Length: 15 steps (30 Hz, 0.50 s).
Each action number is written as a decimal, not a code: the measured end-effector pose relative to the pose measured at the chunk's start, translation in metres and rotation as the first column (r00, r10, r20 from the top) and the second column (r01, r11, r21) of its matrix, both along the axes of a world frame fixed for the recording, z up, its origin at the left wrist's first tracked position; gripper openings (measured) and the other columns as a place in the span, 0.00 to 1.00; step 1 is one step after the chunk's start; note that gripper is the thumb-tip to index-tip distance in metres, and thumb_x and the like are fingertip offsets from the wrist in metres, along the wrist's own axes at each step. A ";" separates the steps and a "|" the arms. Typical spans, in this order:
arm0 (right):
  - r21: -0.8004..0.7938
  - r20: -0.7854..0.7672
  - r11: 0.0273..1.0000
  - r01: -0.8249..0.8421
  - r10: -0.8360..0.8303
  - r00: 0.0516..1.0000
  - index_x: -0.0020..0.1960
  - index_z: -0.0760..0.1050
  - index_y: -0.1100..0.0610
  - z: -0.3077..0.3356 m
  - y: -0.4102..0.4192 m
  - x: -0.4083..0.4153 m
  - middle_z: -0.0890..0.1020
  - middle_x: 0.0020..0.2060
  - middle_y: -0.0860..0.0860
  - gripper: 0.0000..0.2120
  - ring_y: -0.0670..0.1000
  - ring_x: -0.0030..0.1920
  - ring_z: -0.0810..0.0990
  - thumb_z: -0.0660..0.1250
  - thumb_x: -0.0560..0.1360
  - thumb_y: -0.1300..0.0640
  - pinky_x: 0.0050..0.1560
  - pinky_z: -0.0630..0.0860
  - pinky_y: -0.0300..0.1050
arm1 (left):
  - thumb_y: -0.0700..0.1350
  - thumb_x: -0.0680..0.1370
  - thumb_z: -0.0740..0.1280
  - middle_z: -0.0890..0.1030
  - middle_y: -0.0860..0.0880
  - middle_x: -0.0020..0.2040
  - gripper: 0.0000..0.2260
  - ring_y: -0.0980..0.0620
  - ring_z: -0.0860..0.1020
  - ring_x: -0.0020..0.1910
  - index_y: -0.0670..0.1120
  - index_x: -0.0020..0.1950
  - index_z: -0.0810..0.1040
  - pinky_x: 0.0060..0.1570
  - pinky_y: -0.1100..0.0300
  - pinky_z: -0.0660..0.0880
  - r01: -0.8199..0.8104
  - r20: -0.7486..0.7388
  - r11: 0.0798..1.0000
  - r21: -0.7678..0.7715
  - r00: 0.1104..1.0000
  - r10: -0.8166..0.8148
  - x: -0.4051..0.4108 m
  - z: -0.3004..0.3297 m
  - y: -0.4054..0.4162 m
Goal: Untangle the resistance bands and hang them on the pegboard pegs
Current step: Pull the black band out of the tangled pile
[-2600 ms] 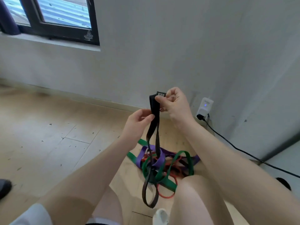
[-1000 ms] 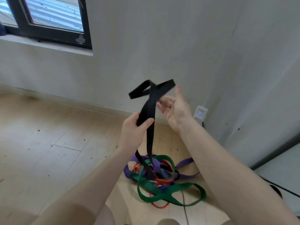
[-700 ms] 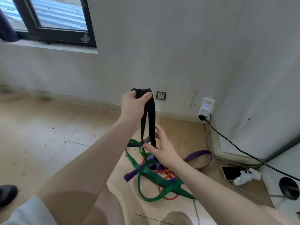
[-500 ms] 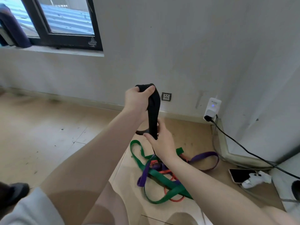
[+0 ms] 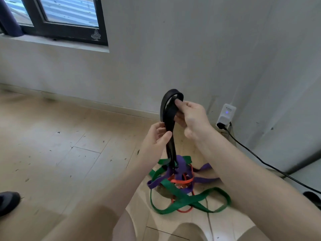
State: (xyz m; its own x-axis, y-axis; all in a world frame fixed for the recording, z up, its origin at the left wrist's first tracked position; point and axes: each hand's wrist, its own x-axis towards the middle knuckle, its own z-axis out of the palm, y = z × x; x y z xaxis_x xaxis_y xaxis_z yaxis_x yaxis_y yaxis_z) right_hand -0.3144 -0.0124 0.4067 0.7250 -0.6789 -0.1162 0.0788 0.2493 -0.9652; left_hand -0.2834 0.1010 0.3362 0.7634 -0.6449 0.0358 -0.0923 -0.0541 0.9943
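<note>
Freeing the black band point(image 5: 169, 117) calls for the right hand point(image 5: 191, 115), its grip pinched on the top loop, lifting slowly while the left hand point(image 5: 157, 136), clamped lower, feeds it from the floor tangle point(image 5: 180, 185).

Four resistance bands are showing, one black band point(image 5: 169, 119), one green band point(image 5: 186, 200), one purple band point(image 5: 181, 165) and one orange band point(image 5: 181, 180), while two hands, one left hand point(image 5: 157, 138) and one right hand point(image 5: 192, 117), one wall plug point(image 5: 225, 115) and one window point(image 5: 57, 16) are appearing.
</note>
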 end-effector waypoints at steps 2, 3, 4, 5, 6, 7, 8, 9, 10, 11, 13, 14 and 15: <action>0.169 0.094 0.986 0.006 -0.022 0.995 0.38 0.75 0.61 0.019 -0.001 0.009 0.80 0.27 0.51 0.08 0.45 0.27 0.79 0.64 0.77 0.62 0.27 0.75 0.34 | 0.42 0.76 0.67 0.77 0.53 0.56 0.15 0.56 0.75 0.59 0.51 0.59 0.68 0.62 0.56 0.72 -0.041 0.114 0.994 -0.097 0.992 0.052 0.000 -0.004 -0.003; 0.253 0.133 0.967 0.003 -0.038 0.990 0.38 0.74 0.62 0.027 -0.002 0.013 0.79 0.25 0.51 0.08 0.45 0.25 0.78 0.65 0.76 0.63 0.25 0.74 0.33 | 0.40 0.75 0.68 0.76 0.53 0.55 0.15 0.57 0.76 0.58 0.52 0.57 0.67 0.61 0.58 0.72 -0.060 0.156 0.989 -0.134 0.985 0.080 0.000 -0.002 -0.006; 0.342 0.164 0.940 -0.006 -0.054 0.985 0.38 0.74 0.63 0.032 -0.003 0.016 0.79 0.24 0.52 0.09 0.46 0.24 0.79 0.65 0.76 0.64 0.23 0.74 0.33 | 0.38 0.74 0.68 0.76 0.53 0.54 0.16 0.57 0.77 0.56 0.53 0.55 0.67 0.58 0.60 0.73 -0.071 0.161 0.982 -0.174 0.982 0.099 0.001 -0.001 -0.008; 0.415 0.185 0.910 -0.016 -0.067 0.980 0.37 0.73 0.64 0.034 -0.005 0.019 0.80 0.24 0.53 0.09 0.47 0.24 0.80 0.65 0.76 0.65 0.23 0.74 0.34 | 0.36 0.74 0.67 0.77 0.52 0.52 0.17 0.56 0.78 0.53 0.54 0.54 0.67 0.56 0.60 0.75 -0.065 0.131 0.976 -0.207 0.987 0.094 0.002 0.001 -0.010; 0.468 0.191 0.884 -0.020 -0.080 0.978 0.38 0.73 0.65 0.032 -0.007 0.021 0.80 0.24 0.54 0.08 0.48 0.24 0.80 0.65 0.76 0.65 0.23 0.75 0.35 | 0.35 0.74 0.67 0.77 0.50 0.51 0.17 0.54 0.79 0.51 0.54 0.53 0.67 0.54 0.58 0.76 -0.058 0.097 0.972 -0.228 0.992 0.082 0.006 0.001 -0.012; 0.500 0.182 0.866 -0.011 -0.093 0.979 0.38 0.74 0.65 0.027 -0.010 0.023 0.80 0.24 0.55 0.08 0.48 0.24 0.81 0.65 0.75 0.66 0.23 0.75 0.36 | 0.34 0.74 0.67 0.78 0.49 0.49 0.18 0.52 0.80 0.49 0.55 0.52 0.68 0.53 0.54 0.77 -0.053 0.064 0.971 -0.233 0.996 0.069 0.009 -0.001 -0.013; 0.521 0.164 0.853 0.005 -0.105 0.981 0.39 0.74 0.65 0.019 -0.012 0.025 0.80 0.25 0.55 0.07 0.49 0.24 0.81 0.65 0.75 0.65 0.23 0.76 0.36 | 0.34 0.73 0.67 0.78 0.48 0.47 0.18 0.49 0.81 0.48 0.55 0.51 0.68 0.53 0.50 0.78 -0.050 0.041 0.975 -0.216 0.997 0.061 0.012 -0.005 -0.014; 0.531 0.140 0.847 0.023 -0.114 0.984 0.39 0.74 0.66 0.011 -0.015 0.026 0.81 0.25 0.56 0.06 0.49 0.25 0.81 0.66 0.75 0.65 0.24 0.76 0.37 | 0.33 0.73 0.68 0.79 0.47 0.46 0.17 0.47 0.81 0.47 0.54 0.50 0.68 0.53 0.46 0.78 -0.051 0.026 0.979 -0.199 0.998 0.057 0.014 -0.009 -0.013; 0.536 0.113 0.843 0.044 -0.123 0.986 0.41 0.74 0.66 0.000 -0.018 0.027 0.81 0.26 0.56 0.06 0.49 0.26 0.81 0.66 0.75 0.64 0.25 0.77 0.37 | 0.33 0.72 0.69 0.79 0.45 0.46 0.17 0.46 0.81 0.46 0.53 0.49 0.68 0.51 0.44 0.78 -0.062 0.019 0.982 -0.179 0.998 0.067 0.016 -0.016 -0.012; 0.520 0.090 0.852 0.064 -0.129 0.988 0.42 0.74 0.65 -0.011 -0.023 0.028 0.82 0.28 0.55 0.07 0.49 0.28 0.82 0.67 0.75 0.62 0.27 0.78 0.37 | 0.34 0.72 0.69 0.79 0.44 0.46 0.17 0.45 0.81 0.45 0.53 0.48 0.68 0.50 0.42 0.78 -0.076 0.015 0.983 -0.166 0.997 0.080 0.018 -0.021 -0.012; 0.404 0.043 0.911 0.079 -0.105 0.994 0.46 0.76 0.63 -0.038 -0.031 0.027 0.84 0.37 0.56 0.10 0.50 0.39 0.84 0.66 0.76 0.55 0.40 0.81 0.41 | 0.35 0.72 0.70 0.79 0.44 0.46 0.16 0.44 0.82 0.44 0.53 0.48 0.68 0.47 0.42 0.79 -0.102 0.013 0.986 -0.131 0.994 0.105 0.023 -0.030 -0.013; 0.302 -0.005 0.951 0.059 -0.061 0.998 0.48 0.76 0.61 -0.054 -0.032 0.026 0.84 0.42 0.56 0.14 0.51 0.46 0.83 0.64 0.76 0.50 0.49 0.80 0.43 | 0.36 0.72 0.71 0.79 0.45 0.46 0.16 0.45 0.82 0.44 0.53 0.48 0.68 0.47 0.43 0.79 -0.119 0.016 0.987 -0.105 0.993 0.121 0.026 -0.033 -0.016; 0.189 -0.084 0.982 0.023 -0.007 0.996 0.50 0.75 0.59 -0.073 -0.031 0.024 0.83 0.47 0.55 0.16 0.51 0.51 0.81 0.62 0.76 0.46 0.54 0.76 0.46 | 0.37 0.71 0.71 0.79 0.46 0.47 0.15 0.45 0.82 0.44 0.53 0.48 0.69 0.48 0.45 0.79 -0.142 0.011 0.986 -0.082 0.990 0.143 0.030 -0.037 -0.020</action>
